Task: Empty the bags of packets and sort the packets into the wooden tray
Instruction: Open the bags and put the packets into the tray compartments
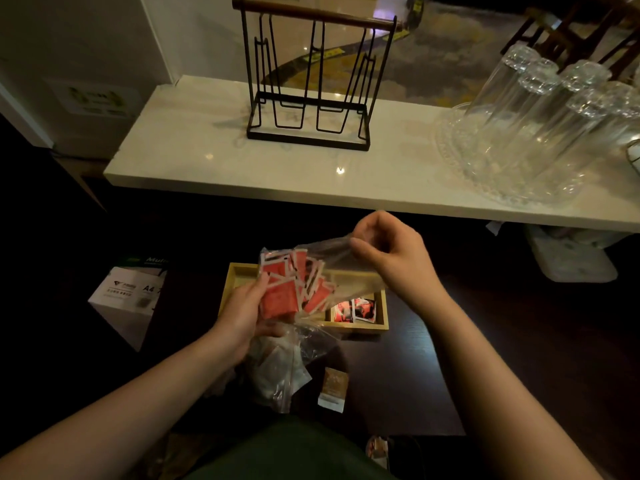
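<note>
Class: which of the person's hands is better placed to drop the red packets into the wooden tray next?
Probably the left hand: it already grips the red packets above the divided wooden tray. The right hand only pinches the clear plastic bag.

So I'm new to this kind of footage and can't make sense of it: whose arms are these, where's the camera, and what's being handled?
There is no machine: a person wears one camera on the head, looking down at their own arms. The left hand grips a bunch of red packets. The right hand pinches the clear plastic bag around them. Below sits a wooden tray with a few packets in one compartment. A brown packet lies on the dark table. Behind, a white counter carries a wire rack and upturned glasses.
</note>
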Tool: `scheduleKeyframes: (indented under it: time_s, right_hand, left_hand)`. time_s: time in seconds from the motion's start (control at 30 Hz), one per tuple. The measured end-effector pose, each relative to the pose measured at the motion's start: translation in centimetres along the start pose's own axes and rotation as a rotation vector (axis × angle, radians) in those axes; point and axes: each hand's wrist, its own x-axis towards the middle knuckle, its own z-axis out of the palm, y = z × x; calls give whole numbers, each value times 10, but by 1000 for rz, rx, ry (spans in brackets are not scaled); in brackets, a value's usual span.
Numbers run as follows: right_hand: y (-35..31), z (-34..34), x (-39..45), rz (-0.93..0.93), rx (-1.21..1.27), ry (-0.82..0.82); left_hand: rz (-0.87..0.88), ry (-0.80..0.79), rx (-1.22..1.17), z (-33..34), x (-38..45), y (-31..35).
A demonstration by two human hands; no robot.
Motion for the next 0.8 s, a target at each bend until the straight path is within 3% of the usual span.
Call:
scheduleKeyframes:
  time_s: [0.13, 0.23, 0.5, 0.8]
  right_hand:
    - [35, -15, 6, 106, -80, -31]
    - [59, -17, 4, 172, -42, -63]
    - [103, -16, -1, 285, 67, -196]
    - [139, -8, -7, 330, 159, -88]
  left_hand:
    - [279, 164, 524, -21, 13, 9]
    - [420, 174, 719, -25, 18, 16]
    - [537, 178, 894, -16, 27, 34]
    - [580, 90, 962, 2, 23, 41]
